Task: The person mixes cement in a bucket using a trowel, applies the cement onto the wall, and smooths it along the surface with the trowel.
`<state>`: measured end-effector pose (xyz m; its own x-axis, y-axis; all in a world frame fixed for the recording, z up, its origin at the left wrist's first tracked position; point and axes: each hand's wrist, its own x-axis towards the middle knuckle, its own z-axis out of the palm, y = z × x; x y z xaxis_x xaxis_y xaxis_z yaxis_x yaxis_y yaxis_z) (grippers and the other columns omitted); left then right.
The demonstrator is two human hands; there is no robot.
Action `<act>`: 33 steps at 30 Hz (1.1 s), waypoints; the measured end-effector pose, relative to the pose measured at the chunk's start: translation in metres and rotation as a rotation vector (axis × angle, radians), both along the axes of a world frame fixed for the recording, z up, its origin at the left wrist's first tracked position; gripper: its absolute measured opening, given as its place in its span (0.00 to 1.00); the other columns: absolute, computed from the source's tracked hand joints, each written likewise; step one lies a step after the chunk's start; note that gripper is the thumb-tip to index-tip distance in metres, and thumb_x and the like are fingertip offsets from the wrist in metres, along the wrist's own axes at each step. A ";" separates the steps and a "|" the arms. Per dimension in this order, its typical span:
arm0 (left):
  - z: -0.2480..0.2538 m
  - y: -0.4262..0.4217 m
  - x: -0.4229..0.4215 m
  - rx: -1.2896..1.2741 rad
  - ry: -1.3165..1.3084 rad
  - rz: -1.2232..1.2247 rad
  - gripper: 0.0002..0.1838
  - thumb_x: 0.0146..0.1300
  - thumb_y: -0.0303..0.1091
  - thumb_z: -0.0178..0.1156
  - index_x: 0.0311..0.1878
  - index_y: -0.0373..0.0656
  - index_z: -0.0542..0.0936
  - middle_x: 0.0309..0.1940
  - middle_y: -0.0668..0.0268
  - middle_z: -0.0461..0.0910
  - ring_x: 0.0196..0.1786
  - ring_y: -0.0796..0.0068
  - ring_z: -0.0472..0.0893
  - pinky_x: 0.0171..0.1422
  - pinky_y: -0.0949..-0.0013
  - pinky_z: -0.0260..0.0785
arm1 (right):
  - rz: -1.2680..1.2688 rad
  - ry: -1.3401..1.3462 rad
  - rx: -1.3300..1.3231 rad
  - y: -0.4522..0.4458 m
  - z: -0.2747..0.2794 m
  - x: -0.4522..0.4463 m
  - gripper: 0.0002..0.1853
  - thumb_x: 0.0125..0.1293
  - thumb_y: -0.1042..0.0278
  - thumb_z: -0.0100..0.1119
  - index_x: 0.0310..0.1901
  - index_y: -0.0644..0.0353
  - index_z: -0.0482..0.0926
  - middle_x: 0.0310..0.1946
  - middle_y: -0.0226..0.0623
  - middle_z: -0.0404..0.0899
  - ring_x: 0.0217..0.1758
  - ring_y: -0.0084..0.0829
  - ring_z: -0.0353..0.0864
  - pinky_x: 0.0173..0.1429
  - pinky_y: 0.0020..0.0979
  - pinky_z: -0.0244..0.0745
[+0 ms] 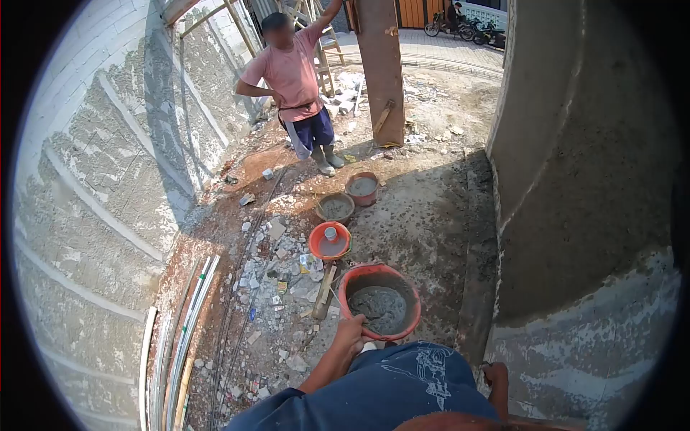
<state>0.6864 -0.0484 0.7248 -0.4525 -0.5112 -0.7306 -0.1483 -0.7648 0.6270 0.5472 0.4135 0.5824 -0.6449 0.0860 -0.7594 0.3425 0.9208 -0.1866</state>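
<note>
My left hand (350, 333) is closed on the near rim of a red bucket (415, 291). Grey wet mortar (377, 309) fills its lower part. The bucket stands in front of my body, slightly tilted. My right hand (496, 375) hangs low at my right side by the wall, its fingers curled; what they hold, if anything, is hidden. Just beyond the bucket is an orange bucket (317, 246) with greyish liquid and a small cup (330, 234) in it. A wooden-handled tool or stick (325, 293) lies to the left of my bucket.
Two more buckets of grey mix (335, 208) (362, 188) stand farther off. A person in a pink shirt (293, 82) stands beyond them, one hand raised near a wooden post (381, 72). Pipes (188, 323) and rubble (277, 248) lie left. A partly wet plastered wall (575, 215) rises right.
</note>
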 end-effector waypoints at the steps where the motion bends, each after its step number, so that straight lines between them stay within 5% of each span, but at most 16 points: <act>1: -0.003 -0.004 0.005 0.016 0.001 0.025 0.20 0.59 0.20 0.54 0.54 0.23 0.65 0.46 0.43 0.74 0.44 0.41 0.84 0.38 0.40 0.85 | -0.086 -0.132 0.009 0.010 -0.031 0.014 0.19 0.63 0.56 0.66 0.33 0.69 0.85 0.21 0.46 0.82 0.19 0.39 0.80 0.30 0.42 0.77; 3: -0.018 -0.013 0.017 0.049 0.009 0.068 0.21 0.59 0.20 0.54 0.54 0.22 0.64 0.48 0.41 0.73 0.43 0.39 0.83 0.37 0.36 0.84 | -0.065 -0.362 0.041 0.067 -0.188 0.043 0.17 0.68 0.61 0.62 0.27 0.67 0.83 0.17 0.47 0.78 0.15 0.39 0.74 0.26 0.43 0.73; 12: -0.004 -0.030 0.034 0.028 -0.018 0.142 0.26 0.65 0.21 0.47 0.65 0.24 0.56 0.57 0.37 0.69 0.55 0.33 0.79 0.48 0.27 0.79 | -0.222 -0.130 -0.367 -0.089 -0.127 0.051 0.16 0.69 0.63 0.60 0.27 0.65 0.80 0.16 0.44 0.75 0.13 0.38 0.70 0.24 0.43 0.69; 15: -0.024 -0.039 0.032 0.073 0.099 0.231 0.28 0.64 0.19 0.49 0.66 0.37 0.54 0.56 0.43 0.69 0.50 0.35 0.82 0.43 0.23 0.78 | -0.215 -0.088 -0.404 -0.112 -0.129 0.027 0.15 0.69 0.64 0.59 0.27 0.64 0.80 0.15 0.42 0.74 0.13 0.38 0.69 0.23 0.43 0.67; 24: -0.021 -0.044 0.024 0.088 0.140 0.255 0.25 0.66 0.21 0.49 0.65 0.32 0.56 0.57 0.41 0.68 0.51 0.36 0.81 0.44 0.25 0.79 | -0.336 -0.045 -0.373 -0.029 -0.136 0.027 0.14 0.70 0.66 0.58 0.26 0.62 0.77 0.14 0.39 0.71 0.11 0.37 0.65 0.21 0.43 0.64; 28: -0.006 -0.041 0.030 0.075 0.123 0.204 0.23 0.69 0.25 0.46 0.65 0.27 0.56 0.60 0.38 0.66 0.53 0.31 0.79 0.45 0.24 0.78 | -0.493 0.000 -0.597 0.035 -0.220 0.047 0.13 0.70 0.67 0.57 0.26 0.61 0.76 0.14 0.38 0.69 0.11 0.37 0.64 0.20 0.43 0.62; 33: 0.029 -0.029 0.026 0.082 0.131 0.177 0.23 0.71 0.26 0.41 0.66 0.26 0.55 0.64 0.35 0.64 0.58 0.26 0.75 0.45 0.24 0.78 | -0.326 0.008 -0.216 0.015 -0.108 0.061 0.13 0.69 0.64 0.60 0.30 0.64 0.78 0.16 0.41 0.73 0.14 0.38 0.69 0.22 0.45 0.64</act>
